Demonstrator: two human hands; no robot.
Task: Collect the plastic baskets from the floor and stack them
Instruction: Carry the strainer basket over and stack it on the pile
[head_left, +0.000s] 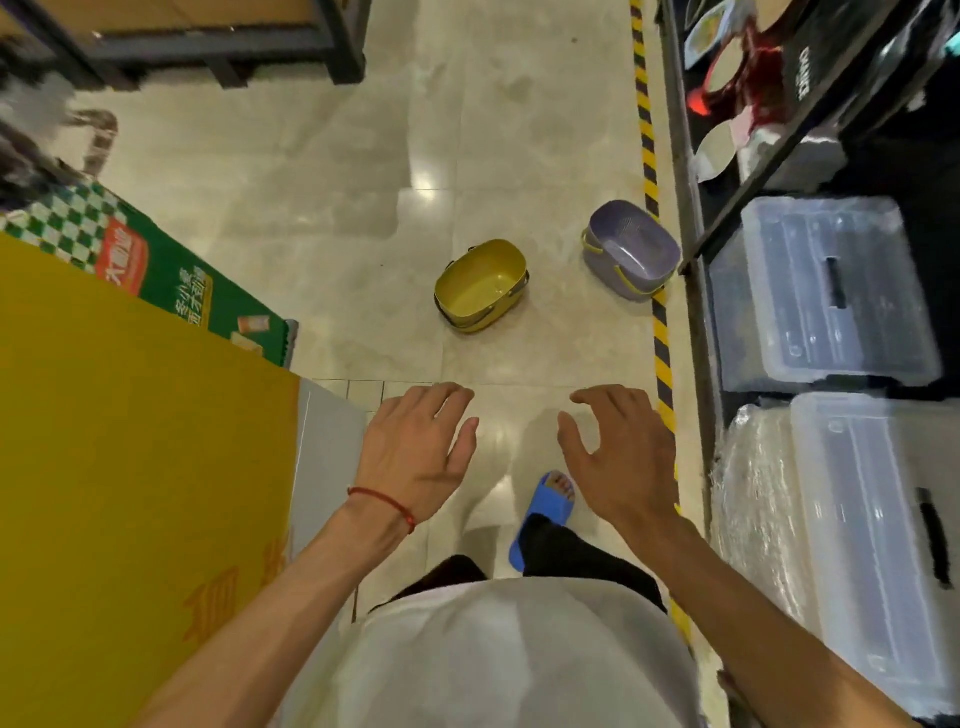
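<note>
A yellow plastic basket (480, 285) stands upright on the tiled floor ahead of me, its dark handles folded down at the rim. A purple basket (629, 249) with yellow handles sits to its right, close to the striped floor tape. My left hand (418, 449), with a red string at the wrist, hovers over the floor short of the yellow basket, fingers spread and empty. My right hand (618, 449) hovers beside it, also spread and empty. Both hands are well apart from the baskets.
A yellow carton (130, 467) and a green printed box (156, 265) fill the left side. Dark shelving (696, 291) on the right holds clear lidded bins (826, 291). Yellow-black tape (655, 249) runs along the shelf. My foot in a blue slipper (543, 512) is below my hands.
</note>
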